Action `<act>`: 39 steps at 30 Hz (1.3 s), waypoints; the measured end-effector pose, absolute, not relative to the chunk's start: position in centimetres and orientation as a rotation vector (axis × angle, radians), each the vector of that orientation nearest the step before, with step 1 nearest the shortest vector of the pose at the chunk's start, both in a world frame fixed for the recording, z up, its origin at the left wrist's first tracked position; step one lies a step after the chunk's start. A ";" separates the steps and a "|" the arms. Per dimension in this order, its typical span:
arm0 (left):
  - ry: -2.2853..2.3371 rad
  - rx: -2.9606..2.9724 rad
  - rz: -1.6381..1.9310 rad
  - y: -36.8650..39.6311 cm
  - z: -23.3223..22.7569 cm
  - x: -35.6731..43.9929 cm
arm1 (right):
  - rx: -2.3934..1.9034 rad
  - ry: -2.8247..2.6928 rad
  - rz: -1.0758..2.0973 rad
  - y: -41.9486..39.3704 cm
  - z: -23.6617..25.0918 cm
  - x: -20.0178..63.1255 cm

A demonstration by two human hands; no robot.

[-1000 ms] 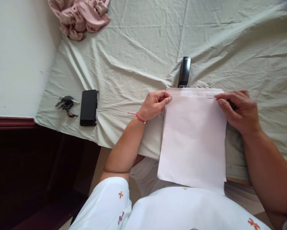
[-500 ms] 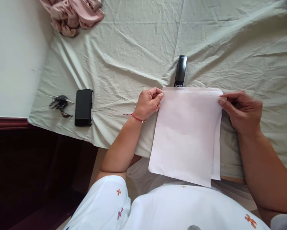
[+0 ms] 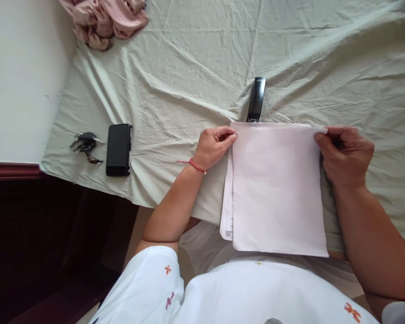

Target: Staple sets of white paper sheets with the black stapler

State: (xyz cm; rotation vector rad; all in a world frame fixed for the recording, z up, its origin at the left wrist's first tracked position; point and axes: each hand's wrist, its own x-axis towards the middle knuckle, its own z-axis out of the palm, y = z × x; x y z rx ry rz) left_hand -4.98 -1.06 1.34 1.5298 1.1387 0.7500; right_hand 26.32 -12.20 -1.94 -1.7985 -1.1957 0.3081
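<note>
1. Wrinkled pale green sheet (image 3: 195,58) covers the surface under our hands, with a plain wall beyond its left edge.
2. Our left hand (image 3: 216,146) pinches the top left corner of a stack of white papers (image 3: 278,189); our right hand (image 3: 346,155) pinches the top right corner.
3. Between our hands the papers lie flat, their lower end hanging over the sheet's near edge.
4. Just beyond the papers' top edge lies a black stapler (image 3: 256,100).
5. Well left of our left hand lie a black phone (image 3: 118,149) and keys (image 3: 84,145); a pink cloth (image 3: 104,20) sits far beyond them.

Head camera — looking steeply down (close) at the bed (image 3: 195,58).
</note>
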 end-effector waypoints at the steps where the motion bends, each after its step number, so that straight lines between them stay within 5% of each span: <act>1: 1.166 1.558 0.764 -1.1 1.4 -4.9 | -1.788 -1.203 0.280 -12.2 -1.9 26.3; 30: 1.416 1.678 0.788 -0.5 0.8 -4.0 | -1.856 -1.232 0.229 -12.0 -1.1 25.7; 39: 1.185 1.573 0.791 -0.5 1.2 -4.5 | -1.843 -1.168 0.230 -11.9 -1.4 25.8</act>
